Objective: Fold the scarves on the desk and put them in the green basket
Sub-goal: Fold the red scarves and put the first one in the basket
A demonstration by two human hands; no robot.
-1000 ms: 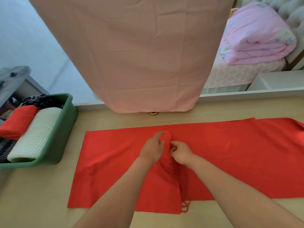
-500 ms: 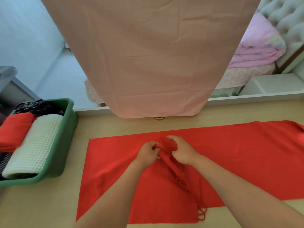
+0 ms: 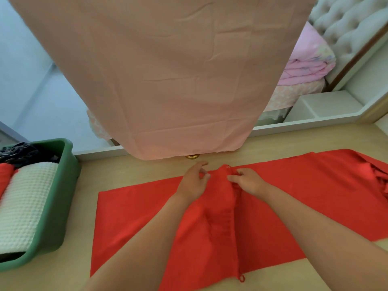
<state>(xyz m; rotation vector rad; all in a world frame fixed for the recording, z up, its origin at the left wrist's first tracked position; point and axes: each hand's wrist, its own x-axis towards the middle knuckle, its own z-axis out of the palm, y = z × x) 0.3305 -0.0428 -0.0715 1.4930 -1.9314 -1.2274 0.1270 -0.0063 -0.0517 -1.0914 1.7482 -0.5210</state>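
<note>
The red scarf [image 3: 136, 217] lies spread lengthwise on the table [image 3: 63, 278], with one end folded over its middle. The right hand [image 3: 248, 181] pinches the folded end's far corner. The left hand [image 3: 194, 182] sits beside it, fingers loosely curled; I cannot tell whether it grips cloth. The step probably goes best if both hands square that corner to the far edge and smooth the fold flat. The green basket [image 3: 69, 179] waits to the left.

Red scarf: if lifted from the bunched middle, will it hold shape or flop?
Probably floppy: the red scarf sags in soft folds below where the right hand pinches it. Likely light, since it lies thin and flat on the desk.
</note>
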